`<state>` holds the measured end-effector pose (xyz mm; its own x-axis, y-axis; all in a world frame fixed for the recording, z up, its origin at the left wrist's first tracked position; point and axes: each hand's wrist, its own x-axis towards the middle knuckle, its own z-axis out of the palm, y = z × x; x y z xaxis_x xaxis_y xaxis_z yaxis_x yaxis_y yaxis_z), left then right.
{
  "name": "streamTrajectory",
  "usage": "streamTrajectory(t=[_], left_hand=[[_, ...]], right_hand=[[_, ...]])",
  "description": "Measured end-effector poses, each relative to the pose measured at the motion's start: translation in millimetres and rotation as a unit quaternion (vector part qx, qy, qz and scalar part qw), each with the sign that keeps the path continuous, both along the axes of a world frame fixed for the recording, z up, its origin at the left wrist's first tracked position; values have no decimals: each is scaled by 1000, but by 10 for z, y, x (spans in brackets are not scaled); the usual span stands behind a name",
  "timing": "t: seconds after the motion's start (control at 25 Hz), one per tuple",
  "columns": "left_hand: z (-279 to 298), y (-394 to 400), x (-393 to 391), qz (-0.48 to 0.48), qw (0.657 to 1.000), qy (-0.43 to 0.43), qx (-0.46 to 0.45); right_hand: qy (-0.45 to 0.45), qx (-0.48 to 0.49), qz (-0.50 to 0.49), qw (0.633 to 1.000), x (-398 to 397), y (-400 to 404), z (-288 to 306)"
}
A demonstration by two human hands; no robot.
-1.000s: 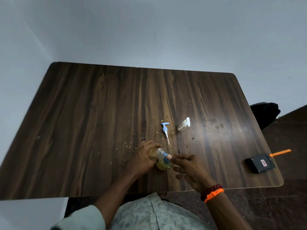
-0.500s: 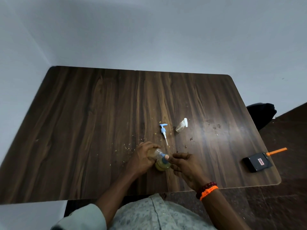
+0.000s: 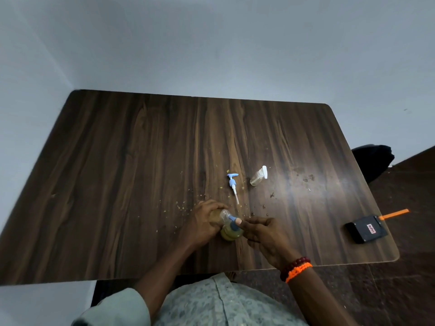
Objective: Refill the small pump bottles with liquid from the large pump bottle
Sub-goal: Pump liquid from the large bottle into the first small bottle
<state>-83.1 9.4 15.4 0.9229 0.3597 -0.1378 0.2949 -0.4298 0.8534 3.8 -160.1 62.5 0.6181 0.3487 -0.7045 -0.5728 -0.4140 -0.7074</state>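
Head view: low centre of the frame, both hands met over a yellow-filled bottle (image 3: 231, 234) on the worktop (image 3: 122, 184).
The left hand (image 3: 202, 225) was closed round a small bottle (image 3: 222, 216) lying tilted, neck toward the right; the right hand's (image 3: 266, 234) fingers (image 3: 240, 222) pinched its blue pump (image 3: 233, 220). A loose pump (image 3: 233, 184) and a spray bottle (image 3: 257, 176) lay above. The black box's (image 3: 366, 229) label was unreadable.
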Motion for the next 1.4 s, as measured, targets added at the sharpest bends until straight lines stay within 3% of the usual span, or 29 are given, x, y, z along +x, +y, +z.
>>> streamTrajectory(t=[0.48,1.4], left_hand=[[-25,9,-4,-5,1000,21,-5],[-26,16,13,8,999,23,-33]], right_hand=[[38,14,-26,999,40,-17,-3],[-25,-29,31,999,39,-39,-84]])
